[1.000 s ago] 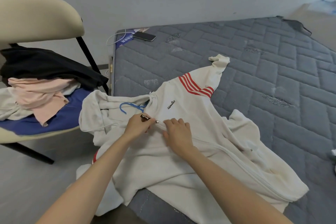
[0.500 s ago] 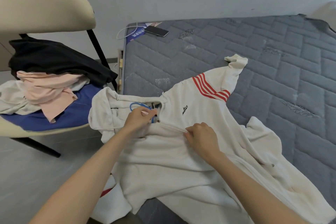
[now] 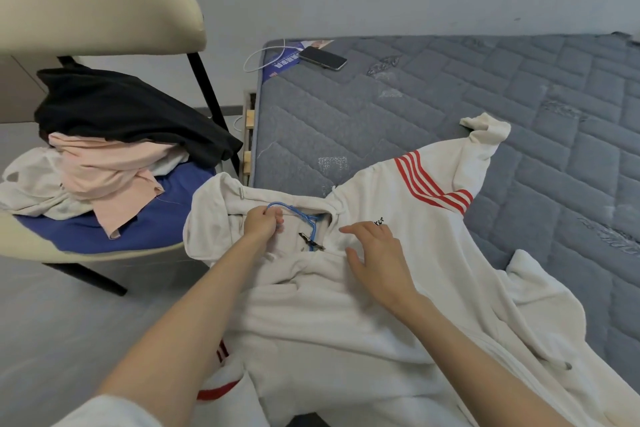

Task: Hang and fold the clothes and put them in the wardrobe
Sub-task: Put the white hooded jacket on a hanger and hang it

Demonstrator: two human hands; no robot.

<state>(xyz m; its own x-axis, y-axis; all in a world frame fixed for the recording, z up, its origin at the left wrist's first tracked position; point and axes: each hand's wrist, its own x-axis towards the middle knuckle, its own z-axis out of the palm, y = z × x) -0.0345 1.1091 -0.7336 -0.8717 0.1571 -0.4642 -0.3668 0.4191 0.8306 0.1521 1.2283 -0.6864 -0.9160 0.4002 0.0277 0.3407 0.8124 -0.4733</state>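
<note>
Both forearms are bare from elbow to wrist. A white sleeve point(image 3: 114, 412) edge shows on the left upper arm at the bottom corner. The left hand point(image 3: 261, 224) and right hand point(image 3: 375, 253) wear no gloves or rings.

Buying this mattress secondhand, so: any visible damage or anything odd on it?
Yes. The grey mattress has scuffed, frayed patches on its quilting near the phone and along the right side; a label lies loose at its corner.
</note>
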